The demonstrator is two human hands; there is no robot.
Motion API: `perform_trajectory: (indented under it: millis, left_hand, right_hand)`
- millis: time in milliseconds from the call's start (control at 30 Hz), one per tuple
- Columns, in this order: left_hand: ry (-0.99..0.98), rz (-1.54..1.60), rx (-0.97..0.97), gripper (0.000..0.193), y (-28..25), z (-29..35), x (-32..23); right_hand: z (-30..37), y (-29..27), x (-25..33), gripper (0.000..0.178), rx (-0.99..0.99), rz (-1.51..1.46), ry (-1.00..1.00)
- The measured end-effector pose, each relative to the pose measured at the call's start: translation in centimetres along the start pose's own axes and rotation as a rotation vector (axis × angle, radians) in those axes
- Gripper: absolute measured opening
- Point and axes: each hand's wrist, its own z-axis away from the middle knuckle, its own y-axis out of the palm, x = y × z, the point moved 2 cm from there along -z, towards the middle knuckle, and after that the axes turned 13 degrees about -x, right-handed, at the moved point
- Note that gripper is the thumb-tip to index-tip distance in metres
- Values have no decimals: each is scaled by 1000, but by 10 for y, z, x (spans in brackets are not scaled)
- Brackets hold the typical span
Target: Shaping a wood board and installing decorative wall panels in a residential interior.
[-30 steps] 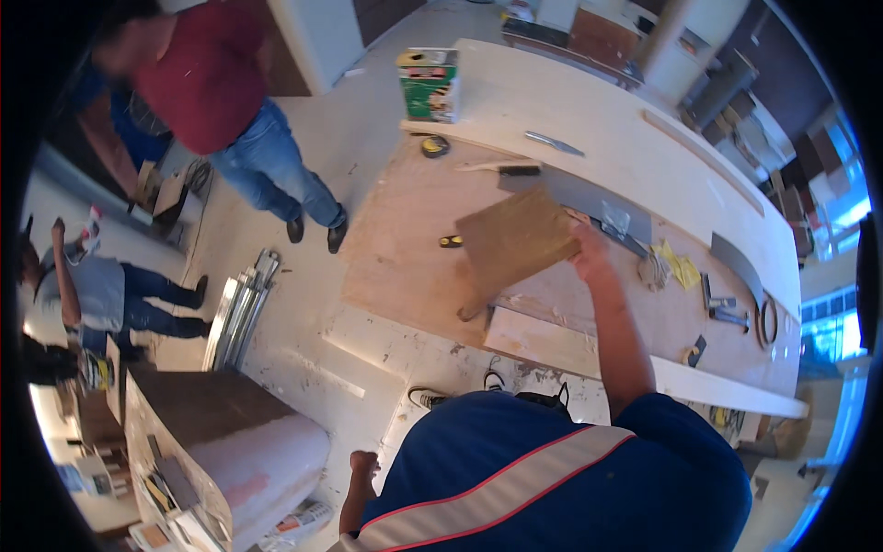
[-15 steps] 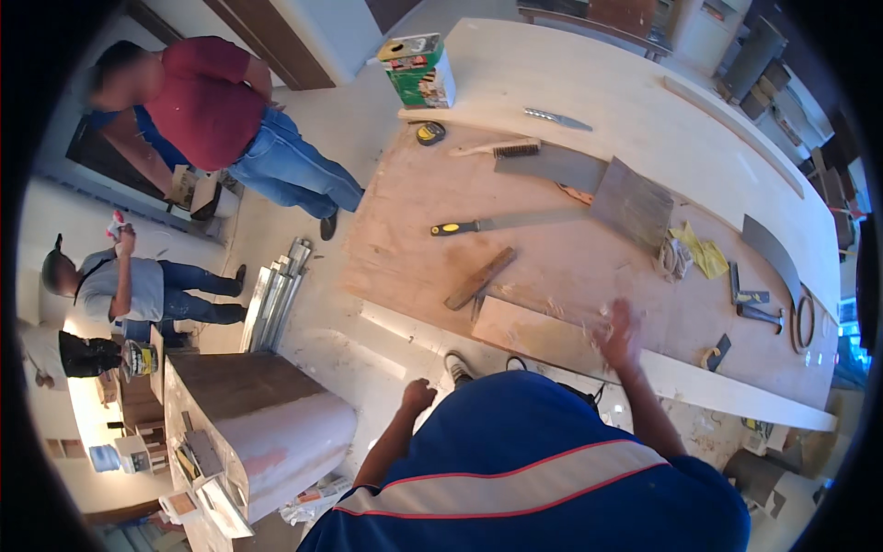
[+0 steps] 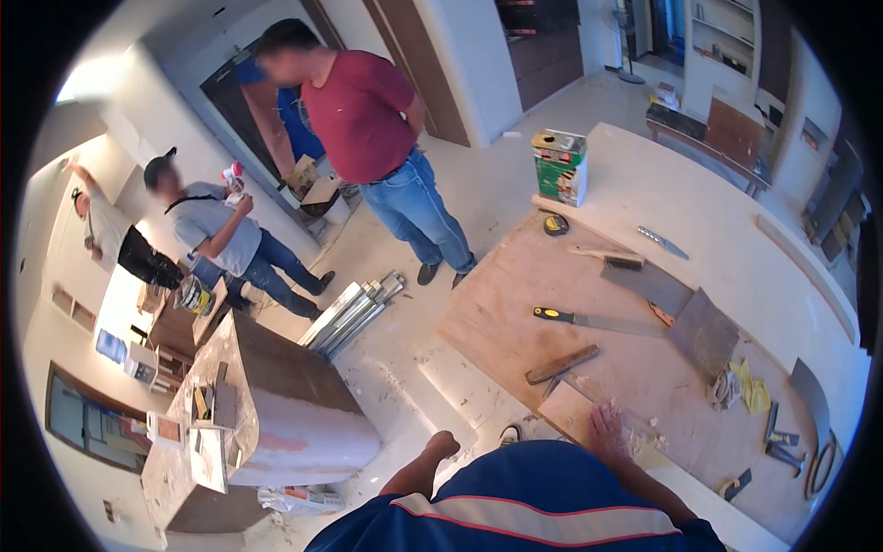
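Note:
My right hand (image 3: 609, 434) rests on the pale wooden board (image 3: 566, 410) at the table's near edge, its fingers spread. Pale shavings or crumbs lie around its fingertips. Low over the floor, away from the table, hangs my left hand (image 3: 444, 446), fingers curled in with nothing visible in them. Just beyond the board lies a worn wooden strip (image 3: 562, 364). Farther in are a handsaw (image 3: 602, 321) with a black and yellow handle, a wire brush (image 3: 611, 258) and a dark flat sheet (image 3: 704, 335).
A green and white can (image 3: 559, 167) and a tape measure (image 3: 556, 224) stand at the table's far left. Hammers (image 3: 784, 455) and a yellow cloth (image 3: 754, 391) lie at right. Metal profiles (image 3: 354, 316) are on the floor. A person in a red shirt (image 3: 359, 115) stands beyond; others are at left.
The view has swung up and left, so the table sits lower and farther right. My right hand, blurred over the board before, now lies on it. My left hand stays curled.

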Motion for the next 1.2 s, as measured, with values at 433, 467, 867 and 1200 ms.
perform_trajectory:
  millis: [433, 467, 867, 1200]
  left_hand:
    - [-10, 91, 31, 28, 48, 57, 11]
    - [-60, 96, 57, 27, 49, 60, 15]
    - [-59, 116, 79, 31, 35, 66, 6]
    - [-68, 179, 5, 33, 55, 48, -13]
  right_hand:
    - [-47, 38, 57, 61, -109, -58, -765]
    - [-51, 35, 54, 69, -188, 180, -650]
    - [-55, 41, 41, 102, -67, 82, 90]
    - [-63, 12, 33, 102, -101, -21, -65]
